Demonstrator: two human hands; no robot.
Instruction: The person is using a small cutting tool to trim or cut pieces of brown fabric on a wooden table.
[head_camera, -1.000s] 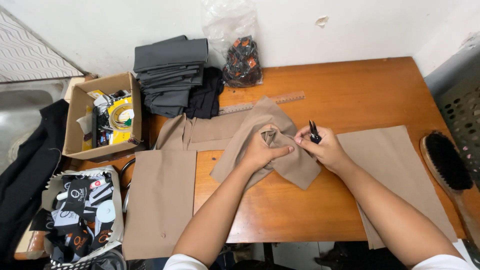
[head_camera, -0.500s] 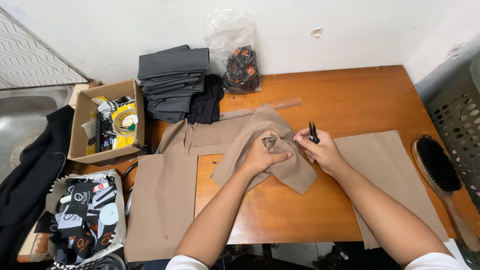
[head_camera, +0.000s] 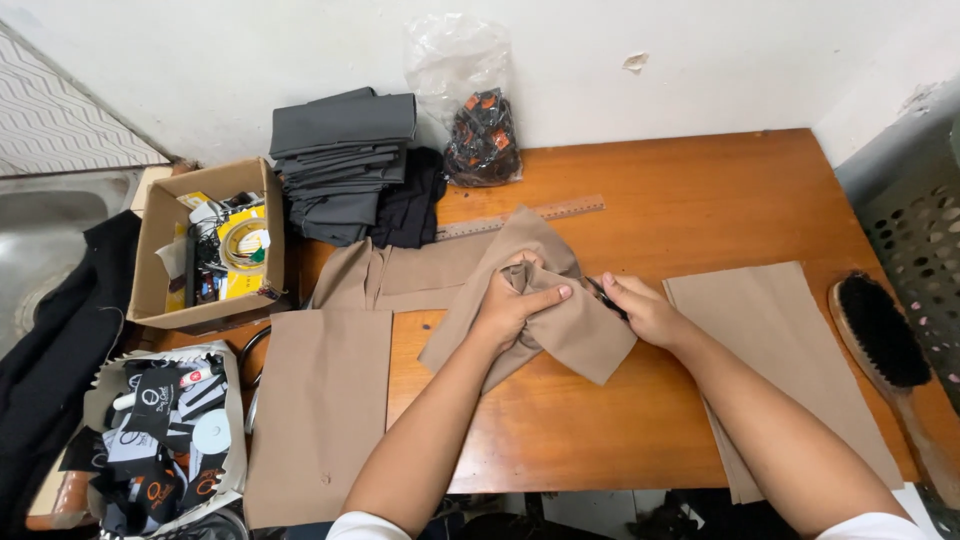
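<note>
My left hand (head_camera: 515, 303) grips a bunched tan fabric piece (head_camera: 580, 340) lifted slightly off the wooden table (head_camera: 690, 190). My right hand (head_camera: 645, 310) holds a small black cutting tool (head_camera: 603, 297) with its tip against the fabric's right side. More tan fabric (head_camera: 400, 270) lies flat behind the bunched piece. A flat tan panel (head_camera: 320, 410) hangs over the table's front left edge, and a second tan panel (head_camera: 790, 350) lies under my right forearm.
A wooden ruler (head_camera: 540, 213) lies behind the fabric. Folded grey cloth (head_camera: 340, 150), black cloth (head_camera: 410, 200) and a plastic bag (head_camera: 478, 110) sit at the back. A cardboard box (head_camera: 205, 240) and a bin of black labels (head_camera: 160, 430) stand left; a brush (head_camera: 880, 330) lies right.
My left hand has bunched the fabric up more tightly. My right hand has lowered the tool from upright to the fabric's edge. The view has shifted slightly.
</note>
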